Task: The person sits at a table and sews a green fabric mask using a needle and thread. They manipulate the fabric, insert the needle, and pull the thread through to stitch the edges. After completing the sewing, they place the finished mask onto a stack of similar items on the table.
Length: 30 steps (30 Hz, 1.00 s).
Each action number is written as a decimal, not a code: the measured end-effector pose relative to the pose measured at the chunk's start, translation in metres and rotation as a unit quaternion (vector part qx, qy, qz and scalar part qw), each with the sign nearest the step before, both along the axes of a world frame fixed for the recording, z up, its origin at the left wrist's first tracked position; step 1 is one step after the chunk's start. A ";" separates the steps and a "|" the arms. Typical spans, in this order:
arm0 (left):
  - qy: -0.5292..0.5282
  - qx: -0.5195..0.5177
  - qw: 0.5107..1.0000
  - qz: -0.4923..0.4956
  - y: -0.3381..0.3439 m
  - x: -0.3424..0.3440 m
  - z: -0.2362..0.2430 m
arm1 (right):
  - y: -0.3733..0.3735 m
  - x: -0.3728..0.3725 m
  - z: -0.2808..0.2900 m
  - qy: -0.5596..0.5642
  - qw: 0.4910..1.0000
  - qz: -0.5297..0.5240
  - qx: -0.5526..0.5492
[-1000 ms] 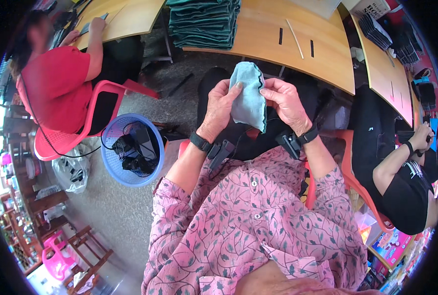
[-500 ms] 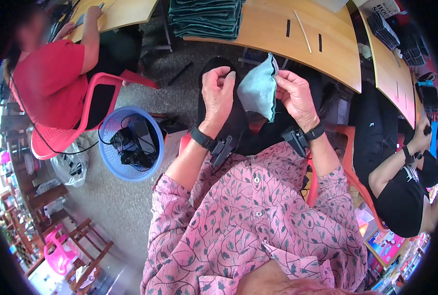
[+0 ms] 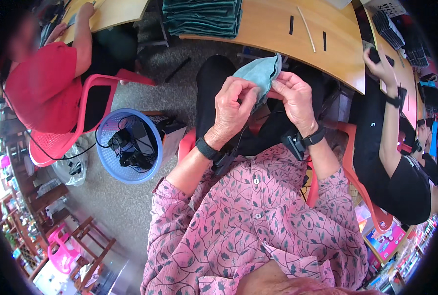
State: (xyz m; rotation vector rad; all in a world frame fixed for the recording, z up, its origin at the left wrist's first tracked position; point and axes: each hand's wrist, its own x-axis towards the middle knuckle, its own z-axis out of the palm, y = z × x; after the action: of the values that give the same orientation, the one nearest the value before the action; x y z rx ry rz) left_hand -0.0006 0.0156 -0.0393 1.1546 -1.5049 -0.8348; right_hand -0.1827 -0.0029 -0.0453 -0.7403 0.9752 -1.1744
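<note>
A light teal piece of fabric (image 3: 259,72) with a darker edge hangs over my lap, held between both hands. My left hand (image 3: 233,105) pinches its lower left part between thumb and fingers. On the other side, my right hand (image 3: 293,101) grips the edge with thumb and forefinger. The fingertips of the two hands are close together. Whether a needle or thread is between them is too small to make out. Each wrist wears a black strap with a small device.
Ahead stands a wooden table (image 3: 273,27) with a stack of dark green cloth (image 3: 202,18), a thin stick (image 3: 306,29) and black strips. At left, a blue basket (image 3: 103,157) holds black cables, near a person in red on a pink chair (image 3: 98,83). A person in black (image 3: 410,191) sits at right.
My left hand has moved right and taken hold of the fabric, which is now tilted and bunched. At right, the co-worker's arm has reached up toward the table with a black item.
</note>
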 end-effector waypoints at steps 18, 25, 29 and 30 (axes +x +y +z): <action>0.062 0.210 0.971 -0.100 0.001 0.001 -0.016 | 0.007 0.012 0.000 0.083 0.996 0.015 -0.038; 0.164 0.308 0.928 -0.130 0.001 0.004 -0.011 | 0.008 0.008 0.000 0.081 0.996 0.025 -0.013; 0.125 0.267 0.952 -0.088 0.001 0.001 -0.014 | 0.008 0.011 0.007 0.081 0.996 0.026 0.002; 0.099 0.244 0.962 -0.072 0.002 0.000 -0.010 | 0.008 0.013 0.010 0.082 0.996 0.024 0.002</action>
State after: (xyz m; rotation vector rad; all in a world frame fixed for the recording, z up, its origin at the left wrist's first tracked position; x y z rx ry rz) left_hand -0.0007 0.0175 -0.0496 1.2760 -1.2608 -1.4349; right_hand -0.1701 0.0054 -0.0358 -0.8626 1.0907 -1.0811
